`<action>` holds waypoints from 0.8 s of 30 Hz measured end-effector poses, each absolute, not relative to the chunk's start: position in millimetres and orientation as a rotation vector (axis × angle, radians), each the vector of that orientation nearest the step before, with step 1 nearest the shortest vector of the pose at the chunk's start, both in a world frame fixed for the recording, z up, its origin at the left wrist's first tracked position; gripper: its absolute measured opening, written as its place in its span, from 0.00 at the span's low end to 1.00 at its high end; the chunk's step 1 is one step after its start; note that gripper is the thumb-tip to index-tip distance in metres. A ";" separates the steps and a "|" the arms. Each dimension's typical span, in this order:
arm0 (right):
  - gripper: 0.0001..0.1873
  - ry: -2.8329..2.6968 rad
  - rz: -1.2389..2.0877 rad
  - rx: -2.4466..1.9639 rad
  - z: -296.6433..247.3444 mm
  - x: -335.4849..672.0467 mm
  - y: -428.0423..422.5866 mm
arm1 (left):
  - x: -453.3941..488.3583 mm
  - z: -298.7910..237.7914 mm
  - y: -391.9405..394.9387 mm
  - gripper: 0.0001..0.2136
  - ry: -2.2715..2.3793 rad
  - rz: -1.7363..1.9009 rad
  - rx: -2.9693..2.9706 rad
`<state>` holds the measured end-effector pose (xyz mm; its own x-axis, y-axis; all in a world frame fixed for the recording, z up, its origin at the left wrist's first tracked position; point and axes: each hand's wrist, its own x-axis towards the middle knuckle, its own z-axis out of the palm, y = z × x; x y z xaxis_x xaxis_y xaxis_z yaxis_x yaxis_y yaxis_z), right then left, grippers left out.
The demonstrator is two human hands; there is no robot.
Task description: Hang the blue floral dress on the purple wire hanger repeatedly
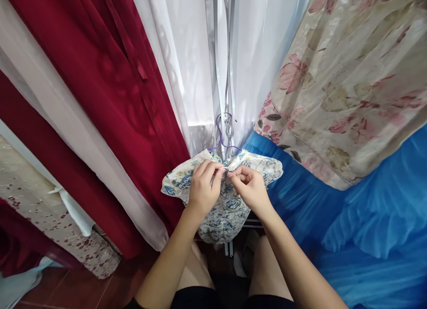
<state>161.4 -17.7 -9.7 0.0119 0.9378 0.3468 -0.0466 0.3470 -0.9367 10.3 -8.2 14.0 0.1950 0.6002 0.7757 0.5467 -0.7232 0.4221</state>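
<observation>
A small cream garment with a blue flower print (220, 211) hangs on a purple wire hanger (220, 138) from a metal rack. My left hand (202, 189) pinches the garment's neckline from the left, fingers closed on the fabric. My right hand (251, 186) pinches the same spot from the right, thumb and forefinger pressed together on a small fastening at the collar. The fingertips of both hands nearly touch at the centre of the neckline.
Other garments hang close around: a dark red dress (110, 100) with white fabric at left, a sheer white one (193, 55) behind, a blue tulle skirt (350, 211) and a beige floral fabric (350, 78) at right. The rack's metal pole (224, 55) rises behind. Reddish wood floor (76, 286) lies below.
</observation>
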 end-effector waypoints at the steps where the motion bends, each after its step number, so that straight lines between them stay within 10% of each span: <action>1: 0.14 -1.344 0.920 -0.935 -10.8 160.6 -18.9 | 10.6 13.2 -9.1 0.07 1.160 1.632 2.390; 12: 0.10 -1.552 0.852 -1.269 -45.7 161.0 -18.9 | -39.8 9.2 26.2 0.11 1.230 2.195 1.652; 24: 0.06 -1.585 1.168 -1.088 -72.3 152.5 -41.7 | -88.4 -82.4 52.3 0.07 0.878 1.832 0.313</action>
<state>152.5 -41.7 -72.3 -0.2467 0.9590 0.1398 0.1503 0.1804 -0.9720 -88.4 52.3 -82.4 -0.4319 0.8840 -0.1790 -0.6933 -0.1984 0.6928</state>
